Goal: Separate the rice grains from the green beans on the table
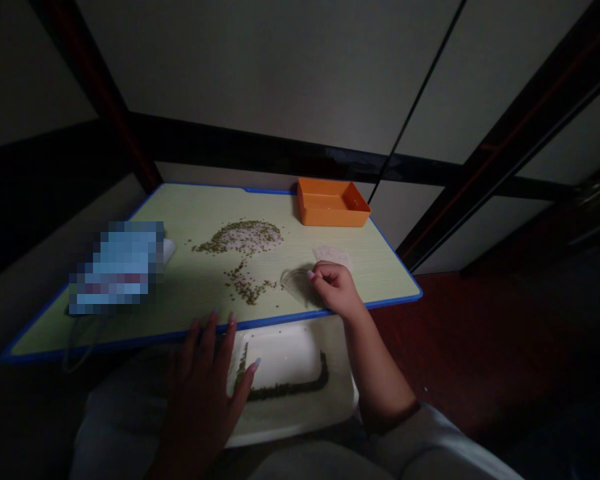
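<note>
Table (380, 270) bears seeds (253, 235) beyond left hand (203, 380), spread, empty, perhaps steadying the tray (339, 377) beneath; right hand (336, 287) curls, hold unclear.

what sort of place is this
Probably a room in a home: a small blue-edged table stands close to large pale panels, perhaps wardrobe doors, and the floor is dark and reddish.

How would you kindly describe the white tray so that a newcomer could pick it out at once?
Find the pale table with the blue rim, then look just below its near edge. The tray sits there, right of the person's spread left hand. Unlike the orange box on the tabletop, it is white, with dark green bits lining its inside.
</note>
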`<act>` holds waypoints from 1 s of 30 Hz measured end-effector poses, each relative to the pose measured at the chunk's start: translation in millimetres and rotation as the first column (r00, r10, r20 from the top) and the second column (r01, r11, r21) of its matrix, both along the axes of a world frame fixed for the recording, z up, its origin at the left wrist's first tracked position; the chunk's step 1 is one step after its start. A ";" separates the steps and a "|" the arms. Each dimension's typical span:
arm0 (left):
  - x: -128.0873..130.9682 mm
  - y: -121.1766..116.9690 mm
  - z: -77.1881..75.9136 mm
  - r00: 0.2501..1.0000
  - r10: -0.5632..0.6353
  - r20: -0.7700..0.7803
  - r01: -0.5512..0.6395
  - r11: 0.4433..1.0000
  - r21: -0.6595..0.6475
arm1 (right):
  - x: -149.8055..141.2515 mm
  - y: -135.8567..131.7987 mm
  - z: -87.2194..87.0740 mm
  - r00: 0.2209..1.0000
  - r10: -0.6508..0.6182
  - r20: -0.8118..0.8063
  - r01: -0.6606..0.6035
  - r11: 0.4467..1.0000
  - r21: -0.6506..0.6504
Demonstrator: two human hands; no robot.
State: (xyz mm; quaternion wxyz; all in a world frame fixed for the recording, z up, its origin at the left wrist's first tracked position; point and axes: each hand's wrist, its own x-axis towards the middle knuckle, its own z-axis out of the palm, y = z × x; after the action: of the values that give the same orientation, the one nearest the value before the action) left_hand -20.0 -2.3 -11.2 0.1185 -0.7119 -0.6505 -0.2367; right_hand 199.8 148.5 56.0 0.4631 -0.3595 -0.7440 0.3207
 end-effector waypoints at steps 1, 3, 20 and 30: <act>0.1 -0.3 0.1 1.000 -0.001 -0.004 0.001 1.000 -0.010 | 0.1 0.1 -0.3 1.000 -0.001 0.001 0.001 1.000 0.000; 0.1 -0.9 0.3 1.000 -0.001 -0.006 0.001 1.000 -0.019 | 0.5 0.3 -1.0 1.000 -0.009 -0.001 0.009 1.000 -0.003; 0.8 1.0 -1.1 1.000 -0.001 0.015 0.002 1.000 -0.017 | 0.7 0.2 -1.7 0.999 -0.020 0.034 0.021 0.999 -0.040; 0.7 0.3 0.5 1.000 0.004 0.004 -0.004 1.000 -0.030 | 0.9 1.2 -1.9 1.000 -0.008 0.012 0.008 1.000 -0.009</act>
State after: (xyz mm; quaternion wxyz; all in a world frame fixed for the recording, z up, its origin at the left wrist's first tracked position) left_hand -19.3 -2.0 -10.8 0.1071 -0.7118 -0.6557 -0.2282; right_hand 200.7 149.8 54.1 0.4583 -0.3664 -0.7437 0.3202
